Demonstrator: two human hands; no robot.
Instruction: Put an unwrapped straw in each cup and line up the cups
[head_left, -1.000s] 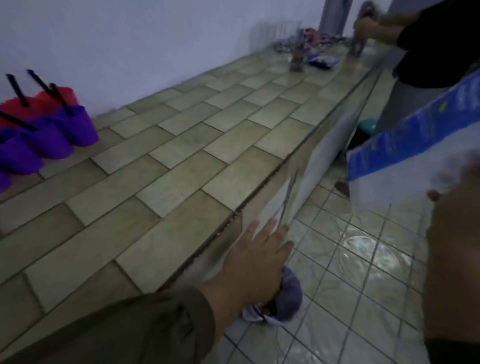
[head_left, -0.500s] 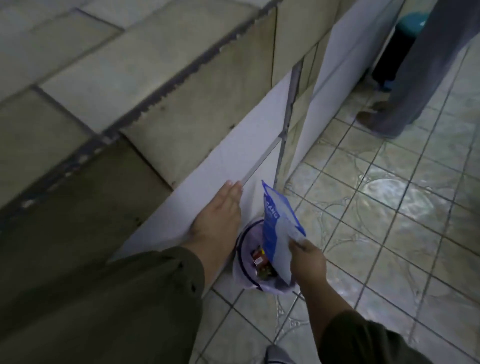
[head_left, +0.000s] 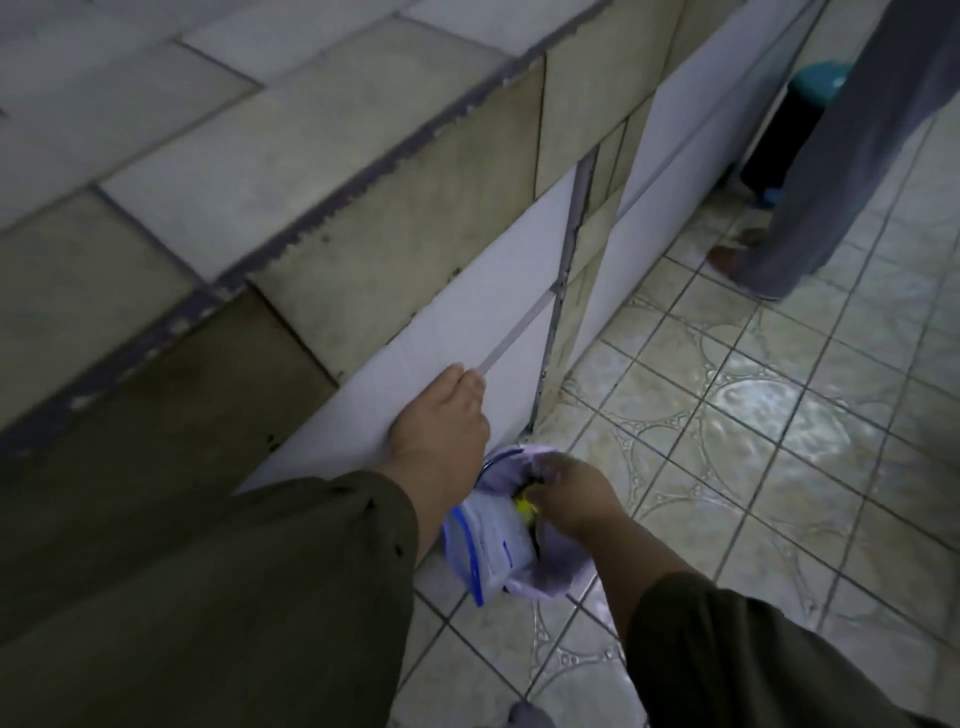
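No cups or straws are in view; I am looking down at the floor beside the tiled counter. A blue and white plastic bag lies half inside a small floor bin lined with a lavender bag. My right hand is over the bin's mouth, fingers curled down onto the top of the plastic bag. My left hand rests flat against the white cabinet door just above the bin and holds nothing.
Another person's grey trouser leg and foot stand at the upper right. Behind the leg stands a dark bin with a teal lid, against the counter. Glossy patterned floor tiles fill the right side.
My view dropped from the counter top and its cups to the floor. My right hand brought the plastic bag down and pushed it lower into the bin. My left hand stayed on the cabinet door.
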